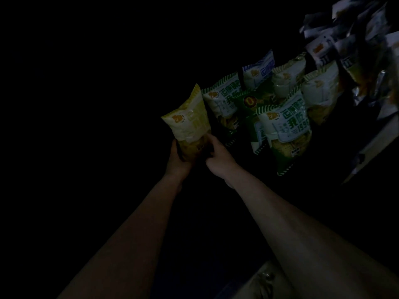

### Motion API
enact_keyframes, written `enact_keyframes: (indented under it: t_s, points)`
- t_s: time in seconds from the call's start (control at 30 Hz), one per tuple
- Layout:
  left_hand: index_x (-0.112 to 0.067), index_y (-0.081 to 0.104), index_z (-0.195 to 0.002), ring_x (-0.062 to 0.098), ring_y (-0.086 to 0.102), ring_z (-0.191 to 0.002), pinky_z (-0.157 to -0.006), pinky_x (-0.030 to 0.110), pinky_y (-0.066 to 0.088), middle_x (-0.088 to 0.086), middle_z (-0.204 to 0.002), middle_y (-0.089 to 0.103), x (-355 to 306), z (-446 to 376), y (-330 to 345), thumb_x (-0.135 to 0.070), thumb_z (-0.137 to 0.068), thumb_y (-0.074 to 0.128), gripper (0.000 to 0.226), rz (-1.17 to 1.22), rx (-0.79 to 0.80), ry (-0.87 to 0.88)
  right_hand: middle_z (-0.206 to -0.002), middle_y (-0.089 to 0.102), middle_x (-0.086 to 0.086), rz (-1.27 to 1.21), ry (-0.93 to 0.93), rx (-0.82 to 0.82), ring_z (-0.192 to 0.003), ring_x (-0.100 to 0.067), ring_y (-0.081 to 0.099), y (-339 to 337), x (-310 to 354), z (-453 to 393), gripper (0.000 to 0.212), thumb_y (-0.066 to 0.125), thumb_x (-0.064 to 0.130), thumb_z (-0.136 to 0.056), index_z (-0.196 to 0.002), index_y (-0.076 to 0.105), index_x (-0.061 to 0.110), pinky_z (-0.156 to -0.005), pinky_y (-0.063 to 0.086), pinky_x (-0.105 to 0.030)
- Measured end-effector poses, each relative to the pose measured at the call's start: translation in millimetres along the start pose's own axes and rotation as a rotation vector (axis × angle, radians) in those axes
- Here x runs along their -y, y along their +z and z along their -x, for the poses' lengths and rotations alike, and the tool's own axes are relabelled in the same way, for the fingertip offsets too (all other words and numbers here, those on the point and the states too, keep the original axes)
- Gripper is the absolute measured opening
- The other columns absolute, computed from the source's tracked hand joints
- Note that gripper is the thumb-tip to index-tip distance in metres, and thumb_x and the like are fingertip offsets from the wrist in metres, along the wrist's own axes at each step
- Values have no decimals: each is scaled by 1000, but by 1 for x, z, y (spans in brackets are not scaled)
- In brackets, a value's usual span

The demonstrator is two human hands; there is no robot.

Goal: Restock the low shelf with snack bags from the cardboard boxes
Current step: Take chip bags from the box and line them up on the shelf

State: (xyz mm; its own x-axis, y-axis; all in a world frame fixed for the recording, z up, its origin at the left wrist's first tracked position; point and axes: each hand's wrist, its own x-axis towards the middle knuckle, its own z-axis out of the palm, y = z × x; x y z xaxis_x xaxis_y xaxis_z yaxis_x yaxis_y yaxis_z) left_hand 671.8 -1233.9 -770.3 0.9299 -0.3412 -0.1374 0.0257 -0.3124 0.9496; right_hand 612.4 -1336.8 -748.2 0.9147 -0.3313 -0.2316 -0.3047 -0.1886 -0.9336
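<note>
The scene is very dark. A yellow snack bag [190,124] stands upright at the left end of a row of bags. My left hand [178,158] grips its bottom from the left and below. My right hand [216,156] pinches its lower right corner. Just to the right stand green-and-white snack bags [285,124], one at the front and another [222,100] behind it. The shelf surface itself is hidden in the dark.
Pale yellow bags [319,93] and blue-and-white bags [259,70] fill the row further right. More bags [349,29] hang or lean at the top right. A pale shelf edge [375,143] runs diagonally at the right. A light object [259,283] lies at the bottom.
</note>
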Motion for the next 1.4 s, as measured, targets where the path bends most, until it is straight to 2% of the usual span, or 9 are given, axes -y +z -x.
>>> enact_keyframes:
  t_s: [0.27, 0.4, 0.63, 0.8, 0.93, 1.03, 1.17, 1.3, 1.4]
  points:
    - [-29, 17, -150, 26, 44, -129, -102, 43, 44, 6, -148, 38, -16, 5, -3, -16, -85, 66, 82, -43, -93, -113, -151, 28, -4, -4, 68, -37, -132, -25, 38, -20, -3, 20, 75, 39, -11, -88, -148, 21, 31, -101, 44, -33]
    - [-22, 14, -150, 27, 42, -130, -104, 40, 42, 9, -149, 34, -38, 52, -13, -10, -90, 56, 73, -90, -137, -148, -150, 28, -6, -29, 96, -99, -134, -25, 35, -24, 18, 67, 73, 42, -10, -89, -148, 20, 27, -106, 39, -37]
    - [-21, 24, -148, 29, 52, -119, -97, 39, 47, 11, -139, 47, -118, 156, -23, -12, -93, 52, 62, -124, -168, -31, -146, 31, -8, 147, -124, -84, -132, -25, 35, -50, 110, 191, 69, 48, -4, -90, -147, 19, 21, -107, 36, -37]
    - [-22, 22, -148, 22, 45, -126, -95, 21, 38, 6, -145, 40, -177, 225, 10, -8, -95, 46, 60, -97, 51, 76, -147, 29, -5, 376, -251, -147, -129, -24, 38, -124, 149, 272, 66, 50, 0, -92, -147, 20, 23, -94, 42, -30]
    - [-27, 17, -149, 21, 46, -122, -96, 27, 44, 5, -146, 37, -199, 265, 51, -18, -97, 47, 60, -172, 336, 100, -134, 39, -8, 536, -110, -245, -118, -26, 44, -184, 123, 323, 60, 55, 8, -91, -144, 27, 17, -89, 41, -33]
    - [-25, 15, -150, 28, 48, -123, -95, 40, 48, 6, -145, 36, -190, 292, 78, -15, -93, 54, 69, -295, 505, 123, -135, 39, -11, 876, 34, -79, -128, -28, 36, -215, 85, 367, 57, 60, 24, -90, -140, 36, 13, -97, 32, -28]
    - [-34, 10, -148, 29, 49, -123, -93, 45, 49, 6, -146, 35, -176, 312, 109, 3, -82, 60, 91, -264, 541, 173, -147, 33, -6, 910, 321, 194, -134, -22, 33, -230, 31, 412, 80, 68, 44, -81, -145, 25, 24, -106, 30, -29]
    - [-31, 14, -147, 23, 45, -126, -97, 34, 46, 7, -146, 34, -174, 303, 121, 12, -79, 58, 91, -199, 488, 173, -148, 31, -7, 866, 343, 235, -135, -24, 32, -220, -13, 416, 96, 71, 51, -75, -148, 14, 26, -109, 29, -30]
    - [-34, 16, -146, 25, 50, -119, -95, 45, 49, 8, -142, 39, -179, 286, 128, 13, -80, 57, 90, -108, 532, 156, -146, 31, -9, 835, 334, 213, -133, -25, 33, -214, -29, 409, 99, 71, 53, -73, -148, 13, 28, -108, 31, -30]
